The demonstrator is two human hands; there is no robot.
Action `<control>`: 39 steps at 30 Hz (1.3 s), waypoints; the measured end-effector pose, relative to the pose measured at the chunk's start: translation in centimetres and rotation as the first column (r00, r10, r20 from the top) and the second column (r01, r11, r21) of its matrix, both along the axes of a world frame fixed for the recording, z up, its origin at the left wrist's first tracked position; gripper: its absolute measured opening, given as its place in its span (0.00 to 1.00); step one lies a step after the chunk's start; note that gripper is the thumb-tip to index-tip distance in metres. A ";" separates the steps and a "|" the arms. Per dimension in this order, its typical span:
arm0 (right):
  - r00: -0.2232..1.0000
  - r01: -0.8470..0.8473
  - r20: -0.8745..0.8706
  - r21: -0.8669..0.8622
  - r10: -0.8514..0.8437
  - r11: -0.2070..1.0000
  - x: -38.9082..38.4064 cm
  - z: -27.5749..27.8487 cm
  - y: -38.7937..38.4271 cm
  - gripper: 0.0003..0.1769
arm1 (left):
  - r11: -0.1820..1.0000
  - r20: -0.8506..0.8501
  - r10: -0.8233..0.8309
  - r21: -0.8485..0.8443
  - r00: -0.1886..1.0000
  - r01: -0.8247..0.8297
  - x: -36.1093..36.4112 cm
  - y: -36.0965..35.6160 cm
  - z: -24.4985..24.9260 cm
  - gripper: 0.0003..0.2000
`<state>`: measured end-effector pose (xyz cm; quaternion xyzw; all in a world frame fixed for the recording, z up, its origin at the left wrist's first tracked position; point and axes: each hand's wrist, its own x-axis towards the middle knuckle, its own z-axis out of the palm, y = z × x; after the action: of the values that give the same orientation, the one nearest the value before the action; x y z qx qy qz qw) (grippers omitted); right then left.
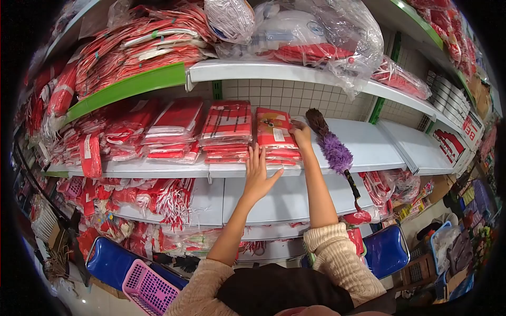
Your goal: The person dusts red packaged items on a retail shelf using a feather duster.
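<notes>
Shelf [369,150]: white, middle tier, red packets filling its left half.
Stack [274,134]: red packets, centre, between the 2 hands.
Duster [336,152]: purple, slanting just right of the stack, beside the right forearm.
Left hand [257,176]: arm raised, fingers spread open, at the stack's near edge.
Right hand [301,132]: fingers curled on the stack's far right corner; hold unclear.

Both arms extended toward 12. The bare left hand [258,176] is flat, fingers splayed; the right hand [301,134] is higher, toward 1, fingers curled, grip unclear.
</notes>
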<state>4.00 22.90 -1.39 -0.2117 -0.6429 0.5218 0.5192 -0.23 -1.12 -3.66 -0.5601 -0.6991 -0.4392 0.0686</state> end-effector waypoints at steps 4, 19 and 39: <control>0.987 -0.114 -0.134 -0.170 0.092 0.979 1.1 -0.5 -0.4 0.22 | 0.998 -0.070 0.052 0.042 0.996 -0.049 0.4 0.0 -0.6 0.43; 0.988 0.072 -0.139 0.055 -0.064 0.996 6.8 -0.5 -9.6 0.23 | 0.961 -0.053 0.157 0.238 0.986 -0.140 1.7 -0.5 -1.0 0.37; 0.852 0.440 -0.192 -0.243 -0.487 0.865 28.7 -10.2 -22.3 0.12 | 0.724 0.470 -0.688 0.406 0.553 0.557 23.2 3.1 -7.4 0.09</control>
<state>32.71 0.58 -11.62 -0.3429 -0.4500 0.4614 0.6833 22.97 2.01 -11.10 -0.5950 -0.3873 -0.6565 -0.2550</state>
